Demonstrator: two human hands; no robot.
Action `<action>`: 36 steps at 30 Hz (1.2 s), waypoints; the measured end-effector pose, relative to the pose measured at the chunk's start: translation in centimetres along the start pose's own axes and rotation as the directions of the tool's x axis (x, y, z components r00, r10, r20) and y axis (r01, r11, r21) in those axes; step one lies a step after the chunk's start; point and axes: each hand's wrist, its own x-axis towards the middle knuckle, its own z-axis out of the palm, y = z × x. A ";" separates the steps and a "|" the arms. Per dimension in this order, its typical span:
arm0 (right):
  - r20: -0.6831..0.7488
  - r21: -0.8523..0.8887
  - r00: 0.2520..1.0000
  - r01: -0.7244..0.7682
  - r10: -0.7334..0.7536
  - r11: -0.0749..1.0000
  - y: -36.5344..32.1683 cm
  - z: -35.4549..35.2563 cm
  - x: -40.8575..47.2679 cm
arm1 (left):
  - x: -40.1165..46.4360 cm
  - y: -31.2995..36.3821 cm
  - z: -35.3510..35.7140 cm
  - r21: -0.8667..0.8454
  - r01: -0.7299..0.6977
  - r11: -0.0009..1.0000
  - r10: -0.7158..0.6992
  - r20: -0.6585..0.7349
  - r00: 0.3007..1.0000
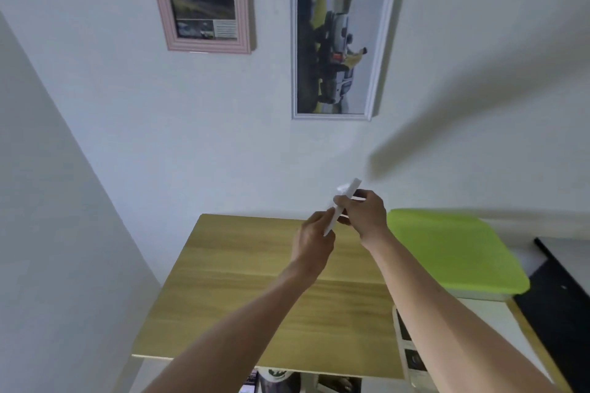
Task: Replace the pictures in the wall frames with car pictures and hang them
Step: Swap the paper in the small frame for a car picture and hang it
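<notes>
We take the light wooden tabletop (242, 281) as our landmark. High above its left part, on the white wall (127, 105), hangs the pink arched frame (204, 0) with a dark car picture inside. To the right of it, above the tabletop's far right corner, hangs the white rectangular frame (341, 48), holding a car picture turned on its side (a small peg shows at its top edge). Over the tabletop's far edge, our left hand (314, 242) grips the lower end of a thin white flat piece seen edge-on (343, 204), fingers curled round it. Our right hand (365, 212) pinches the same piece higher up; we cannot tell what it is. Right of the tabletop lies a lime-green cushion-like pad (453, 249), and nearer us some printed sheets (412, 354) lie at the tabletop's right edge.
</notes>
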 end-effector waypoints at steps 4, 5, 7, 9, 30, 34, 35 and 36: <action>-0.013 0.013 1.000 0.027 -0.027 1.000 -2.2 -6.5 -0.6 | -0.2 3.4 2.4 -0.050 -0.117 0.992 0.115 -0.036 0.993; -0.014 0.020 0.999 0.040 -0.039 0.999 -2.8 -8.1 -0.8 | 0.2 4.1 2.5 -0.042 -0.131 0.991 0.127 -0.078 0.989; 0.000 0.039 0.998 0.060 -0.061 0.997 -4.0 -11.1 -1.0 | 1.5 5.4 2.3 0.010 -0.141 0.990 0.141 -0.137 0.980; 0.018 0.053 0.997 0.072 -0.073 0.996 -5.0 -13.8 -0.7 | 3.3 6.8 1.5 0.107 -0.082 0.991 0.094 -0.118 0.988; -0.103 -0.335 0.797 0.536 -0.595 0.775 -23.5 -21.1 8.7 | 22.4 24.6 -3.6 -0.118 -0.326 0.938 0.320 -0.072 0.945; -0.190 -0.292 0.754 0.568 -0.629 0.770 -26.5 -22.6 10.5 | 24.8 27.9 -2.8 -0.063 -0.388 0.919 0.377 -0.139 0.916; -0.205 -0.280 0.743 0.580 -0.638 0.765 -27.3 -23.1 11.1 | 25.5 28.8 -2.5 -0.059 -0.397 0.916 0.385 -0.152 0.910; -0.210 -0.275 0.733 0.590 -0.647 0.759 -28.2 -23.6 11.7 | 26.1 29.6 -2.3 -0.054 -0.407 0.912 0.394 -0.168 0.904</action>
